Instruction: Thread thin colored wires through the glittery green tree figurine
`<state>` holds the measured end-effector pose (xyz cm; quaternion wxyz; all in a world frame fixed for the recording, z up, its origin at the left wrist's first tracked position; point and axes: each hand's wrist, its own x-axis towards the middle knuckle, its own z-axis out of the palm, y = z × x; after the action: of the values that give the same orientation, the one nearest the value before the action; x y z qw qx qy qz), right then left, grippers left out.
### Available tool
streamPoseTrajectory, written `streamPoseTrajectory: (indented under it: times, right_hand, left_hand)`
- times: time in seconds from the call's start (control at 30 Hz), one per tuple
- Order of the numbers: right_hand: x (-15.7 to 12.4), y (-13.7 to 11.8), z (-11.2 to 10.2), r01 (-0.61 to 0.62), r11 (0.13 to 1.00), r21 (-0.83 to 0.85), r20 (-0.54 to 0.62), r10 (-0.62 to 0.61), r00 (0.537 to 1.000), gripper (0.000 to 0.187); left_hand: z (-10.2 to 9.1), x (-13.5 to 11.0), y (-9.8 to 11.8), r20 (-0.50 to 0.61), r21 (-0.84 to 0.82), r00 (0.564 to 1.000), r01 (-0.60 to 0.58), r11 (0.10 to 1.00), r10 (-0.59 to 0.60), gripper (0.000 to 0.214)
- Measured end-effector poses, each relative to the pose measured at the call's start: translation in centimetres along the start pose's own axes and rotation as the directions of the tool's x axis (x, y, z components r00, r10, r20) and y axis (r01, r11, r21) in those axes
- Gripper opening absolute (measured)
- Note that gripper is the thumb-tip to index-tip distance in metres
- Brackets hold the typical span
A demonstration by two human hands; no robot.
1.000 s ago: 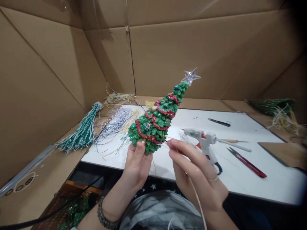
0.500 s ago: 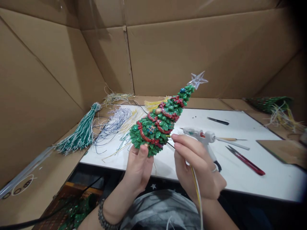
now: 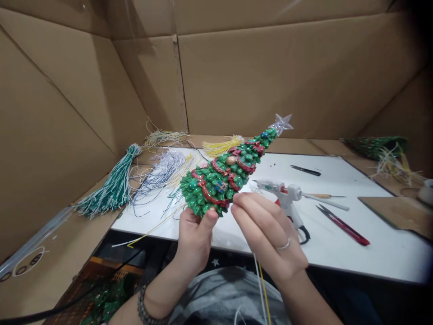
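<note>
A green glittery Christmas tree figurine (image 3: 216, 178) with red garlands, small gift and ball decorations leans to the right in front of me. At its tip sits a clear star (image 3: 280, 124). My left hand (image 3: 196, 234) grips the tree's base, thumb in front. Pressed against the lower right side of the tree are the pinched fingertips of my right hand (image 3: 267, 230). White and yellow wires (image 3: 262, 284) hang below that hand; its fingers hide the part they hold. Other wire ends (image 3: 149, 232) stick out to the left beneath the tree.
On the white board lie a glue gun (image 3: 284, 194), red-handled snips (image 3: 343, 224), a black tool (image 3: 305, 170) and a wooden-handled awl (image 3: 320, 196). Wire bundles, green-white (image 3: 111, 185), purple (image 3: 162, 174) and yellow (image 3: 221, 146), lie left and behind. Cardboard walls (image 3: 264, 76) surround the board.
The tree has tilted further to the right and its tip is lower. My right hand has moved left against the tree's side, and wire ends now poke out further at the left.
</note>
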<state>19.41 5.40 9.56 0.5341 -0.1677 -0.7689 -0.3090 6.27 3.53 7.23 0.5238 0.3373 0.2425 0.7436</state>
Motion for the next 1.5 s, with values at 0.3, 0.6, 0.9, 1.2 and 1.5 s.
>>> streamPoseTrajectory:
  times: [0.3,0.6,0.9,1.2,1.5]
  right_hand:
    - [-0.1,-1.8,0.3,-0.363,0.915,0.176,-0.032,0.374,0.927,0.035]
    - [1.6,-2.7,1.5,-0.557,0.804,0.209,-0.188,0.592,0.784,0.031]
    - [0.9,-2.4,2.0,-0.518,0.818,0.251,-0.204,0.568,0.797,0.036]
    - [0.6,-2.6,2.4,-0.544,0.621,0.564,-0.208,0.745,0.634,0.038]
    - [1.4,-2.8,2.3,-0.555,0.375,0.743,-0.128,0.893,0.432,0.029]
  left_hand:
    - [-0.7,-0.1,-0.5,-0.019,0.105,0.998,-0.058,0.993,0.060,0.030]
    - [-0.8,0.0,-0.7,-0.038,0.075,0.997,-0.070,0.995,0.073,0.030]
    - [-0.3,-0.1,-0.6,-0.002,0.030,0.998,-0.063,0.998,0.063,0.028]
    - [-0.4,-0.1,-0.6,0.012,0.052,0.998,-0.069,0.996,0.069,0.031]
    - [0.1,-0.1,-0.3,-0.015,0.036,0.998,-0.060,0.998,0.060,0.040]
